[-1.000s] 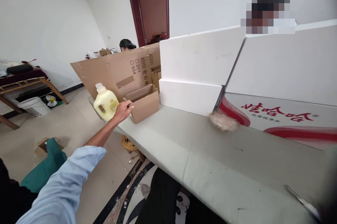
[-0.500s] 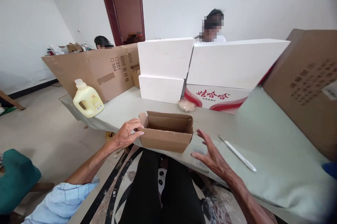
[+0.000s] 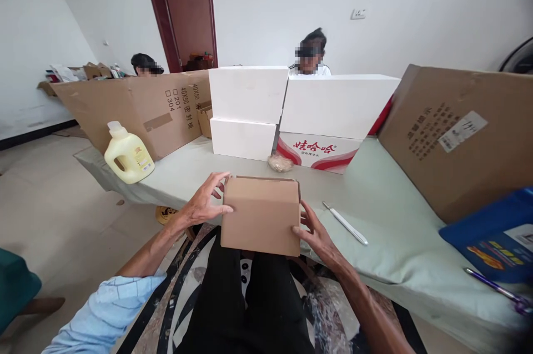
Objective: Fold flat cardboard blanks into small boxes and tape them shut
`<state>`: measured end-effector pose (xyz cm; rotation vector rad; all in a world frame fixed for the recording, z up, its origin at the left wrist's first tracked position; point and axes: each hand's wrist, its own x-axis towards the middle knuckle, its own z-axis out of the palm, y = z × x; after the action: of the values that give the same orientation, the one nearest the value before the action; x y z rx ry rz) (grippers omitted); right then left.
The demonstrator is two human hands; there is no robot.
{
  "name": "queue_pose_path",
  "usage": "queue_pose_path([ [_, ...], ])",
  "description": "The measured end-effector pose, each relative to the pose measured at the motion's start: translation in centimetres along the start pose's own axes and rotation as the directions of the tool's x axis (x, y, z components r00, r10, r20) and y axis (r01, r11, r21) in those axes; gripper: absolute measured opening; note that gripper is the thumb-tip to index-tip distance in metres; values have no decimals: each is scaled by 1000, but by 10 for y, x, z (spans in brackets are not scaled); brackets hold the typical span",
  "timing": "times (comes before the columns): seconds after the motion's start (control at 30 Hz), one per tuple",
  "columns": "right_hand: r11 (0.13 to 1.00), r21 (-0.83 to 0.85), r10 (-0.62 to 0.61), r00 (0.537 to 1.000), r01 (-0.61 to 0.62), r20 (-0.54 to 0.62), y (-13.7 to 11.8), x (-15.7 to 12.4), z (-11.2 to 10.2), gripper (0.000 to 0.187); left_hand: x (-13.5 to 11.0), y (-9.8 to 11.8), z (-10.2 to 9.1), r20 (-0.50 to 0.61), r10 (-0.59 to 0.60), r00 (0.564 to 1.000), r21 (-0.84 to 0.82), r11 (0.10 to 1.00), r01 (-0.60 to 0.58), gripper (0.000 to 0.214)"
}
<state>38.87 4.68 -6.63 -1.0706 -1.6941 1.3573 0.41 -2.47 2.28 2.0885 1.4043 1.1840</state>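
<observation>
Passage right of the carton (image 3: 260, 215), over the slim tool (image 3: 348, 226)
Beyond the carton, white boxes (image 3: 249, 94) block; left, a yellow jug (image 3: 134, 158).

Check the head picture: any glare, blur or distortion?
Head view: light soft and even, no harsh glare on the white boxes; left hand, right hand and held box reasonably sharp; wide lens seems to stretch things toward the edges, like the blue jug; lower right corner dark, blurred.

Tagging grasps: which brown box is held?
The plain-faced box, between left hand and right hand; the other brown boxes stand farther off, clear of both hands.
</observation>
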Motion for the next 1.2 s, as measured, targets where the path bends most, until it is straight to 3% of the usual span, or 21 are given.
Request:
queue_pose_path([
  [0.07, 992, 79, 106, 994, -103, -38, -4, -1, -3, 105, -12, -2, 2, 73, 85, 994, 79, 993, -91, 120],
  [0.13, 966, 169, 206, 978, -196, -41, -6, -1, -6, 89, -27, -3, 5, 195, 151, 969, 184, 965, -187, 143],
  [0.27, 876, 301, 371, 925, -378, 82, -6, -1, -5, 76, -51, -8, 22, 316, 227, 921, 372, 864, -340, 158],
  [0.37, 844, 305, 416, 898, -441, 147, -12, -5, -1, 78, -53, -12, 32, 266, 295, 918, 405, 830, -384, 146],
  [0.43, 847, 295, 409, 896, -443, 173, -20, -9, -2, 76, -47, -12, 33, 204, 313, 927, 355, 859, -368, 138],
  [0.67, 945, 94, 307, 950, -312, 63, -45, -14, -24, 60, -38, -13, 22, 30, 67, 997, 78, 995, -70, 143],
  [0.83, 969, 0, 248, 968, -248, 31, -43, -7, -18, 65, -40, -13, 35, -112, 53, 992, 21, 998, -51, 148],
  [0.9, 972, -160, 172, 985, -174, -23, -35, -3, -21, 65, -40, -12, 40, -140, 39, 989, 24, 999, -36, 143],
  [0.97, 880, -465, 6, 981, -96, -192, -24, 2, -33, 57, -40, -13, 42, -167, 23, 986, 2, 1000, -23, 135],
  [1.03, 638, -755, -160, 932, -155, -327, -9, 5, -52, 44, -40, -15, 44, -192, 24, 981, -25, 999, -29, 126],
  [1.07, 511, -830, -188, 913, -223, -361, 0, 5, -63, 39, -41, -17, 45, -202, 29, 979, -35, 999, -37, 121],
  [1.13, 361, -870, -129, 906, -335, -402, 16, 5, -83, 31, -42, -19, 46, -214, 35, 976, -43, 998, -45, 110],
  [1.2, 370, -843, -41, 899, -391, -435, 29, 4, -97, 21, -44, -19, 48, -223, 37, 974, -41, 998, -47, 100],
])
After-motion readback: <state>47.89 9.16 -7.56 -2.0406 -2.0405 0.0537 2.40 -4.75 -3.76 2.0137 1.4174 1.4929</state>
